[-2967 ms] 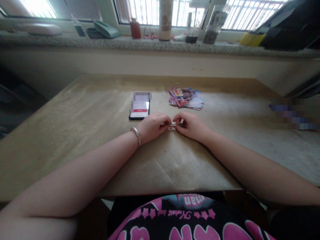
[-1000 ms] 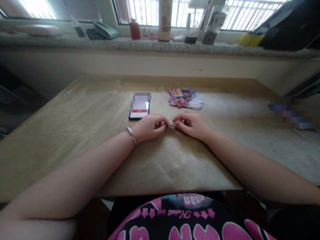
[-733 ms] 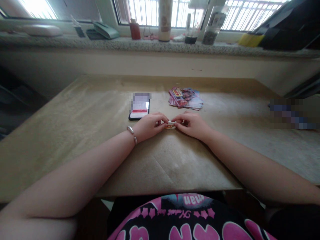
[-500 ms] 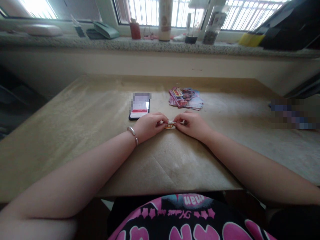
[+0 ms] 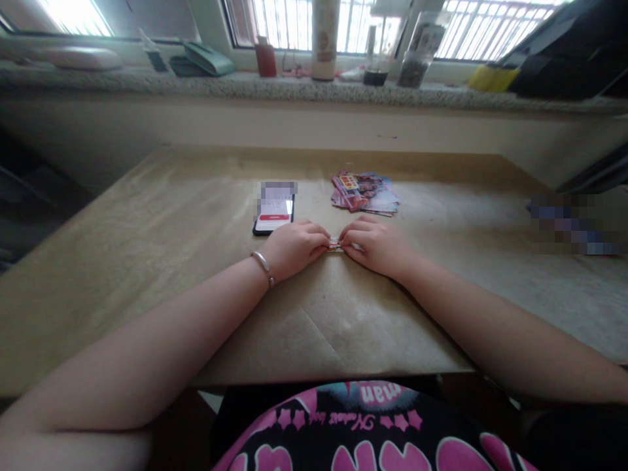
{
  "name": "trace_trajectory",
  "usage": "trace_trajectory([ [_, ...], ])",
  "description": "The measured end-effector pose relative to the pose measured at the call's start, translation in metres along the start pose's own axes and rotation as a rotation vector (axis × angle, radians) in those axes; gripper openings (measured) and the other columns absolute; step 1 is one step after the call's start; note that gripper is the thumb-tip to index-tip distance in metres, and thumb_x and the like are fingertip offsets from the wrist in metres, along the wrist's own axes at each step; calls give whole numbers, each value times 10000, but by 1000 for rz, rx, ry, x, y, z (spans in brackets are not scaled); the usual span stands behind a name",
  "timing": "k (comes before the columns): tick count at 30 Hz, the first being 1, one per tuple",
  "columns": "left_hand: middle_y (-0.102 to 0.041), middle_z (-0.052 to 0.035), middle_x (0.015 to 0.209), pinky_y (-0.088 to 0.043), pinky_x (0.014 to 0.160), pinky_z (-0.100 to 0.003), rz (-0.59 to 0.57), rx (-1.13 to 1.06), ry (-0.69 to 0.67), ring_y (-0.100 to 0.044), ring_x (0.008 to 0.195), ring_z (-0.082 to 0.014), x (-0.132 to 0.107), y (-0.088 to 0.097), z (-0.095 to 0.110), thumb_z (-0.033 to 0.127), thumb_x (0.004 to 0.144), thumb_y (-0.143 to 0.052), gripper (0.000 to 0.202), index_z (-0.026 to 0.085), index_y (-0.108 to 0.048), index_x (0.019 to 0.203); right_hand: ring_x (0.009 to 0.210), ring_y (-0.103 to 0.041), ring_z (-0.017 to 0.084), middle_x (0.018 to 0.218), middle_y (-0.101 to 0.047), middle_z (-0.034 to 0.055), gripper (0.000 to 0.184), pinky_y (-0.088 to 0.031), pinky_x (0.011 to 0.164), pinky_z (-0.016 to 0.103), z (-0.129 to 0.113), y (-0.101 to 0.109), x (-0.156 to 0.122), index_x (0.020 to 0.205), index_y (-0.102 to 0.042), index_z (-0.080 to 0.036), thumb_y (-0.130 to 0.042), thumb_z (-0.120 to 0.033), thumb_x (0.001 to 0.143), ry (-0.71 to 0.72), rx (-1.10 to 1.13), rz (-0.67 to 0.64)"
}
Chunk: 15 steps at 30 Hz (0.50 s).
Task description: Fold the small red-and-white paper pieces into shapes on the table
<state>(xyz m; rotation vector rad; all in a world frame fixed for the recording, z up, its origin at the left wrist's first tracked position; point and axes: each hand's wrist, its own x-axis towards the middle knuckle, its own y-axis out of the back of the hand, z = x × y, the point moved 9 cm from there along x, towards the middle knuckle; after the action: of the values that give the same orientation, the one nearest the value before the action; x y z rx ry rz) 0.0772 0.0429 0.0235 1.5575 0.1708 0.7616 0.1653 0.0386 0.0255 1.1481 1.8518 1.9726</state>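
Between my two hands, low over the table, is a small, narrow piece of folded printed paper [image 5: 334, 247], white with red and yellow marks. My left hand [image 5: 300, 245], a silver bangle at its wrist, pinches the paper's left end. The fingers of my right hand [image 5: 371, 243] press together on its right end. Most of the paper is hidden under my fingertips. Just behind my left hand lies a phone [image 5: 273, 224] with its screen lit. A loose pile of printed leaflets [image 5: 366, 194], pink and purple, lies beyond my right hand.
The table [image 5: 161, 235] has a beige cover and meets the wall at the back. Above it, a stone windowsill [image 5: 275, 85] carries a red bottle [image 5: 265, 57], a tall pale cylinder [image 5: 324, 42] and other items. A blurred flat item [image 5: 574, 226] lies at the far right.
My fingers have pressed down and flattened onto the paper, and less of it shows. Both hands stay in nearly the same place. The phone and leaflets have not moved.
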Motion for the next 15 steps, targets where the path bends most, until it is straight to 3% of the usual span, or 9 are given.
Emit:
trace_trajectory([
  [6, -701, -60, 922, -492, 755, -300, -69, 104, -21, -622, 867, -184, 0, 0, 8, 244, 921, -425, 278, 166, -692, 906, 886, -561, 191, 924, -686, 55, 206, -412, 778, 308, -1, 0, -1, 865, -673, -194, -471, -237, 872, 38, 19, -27],
  [15, -689, -58, 970, -490, 796, -307, -35, 49, -21, -608, 883, -180, -1, 0, 7, 241, 894, -468, 237, 167, -689, 936, 915, -556, 200, 987, -675, 61, 202, -407, 785, 318, -4, -1, -2, 919, -657, -198, -491, -305, 873, 55, -50, -78],
])
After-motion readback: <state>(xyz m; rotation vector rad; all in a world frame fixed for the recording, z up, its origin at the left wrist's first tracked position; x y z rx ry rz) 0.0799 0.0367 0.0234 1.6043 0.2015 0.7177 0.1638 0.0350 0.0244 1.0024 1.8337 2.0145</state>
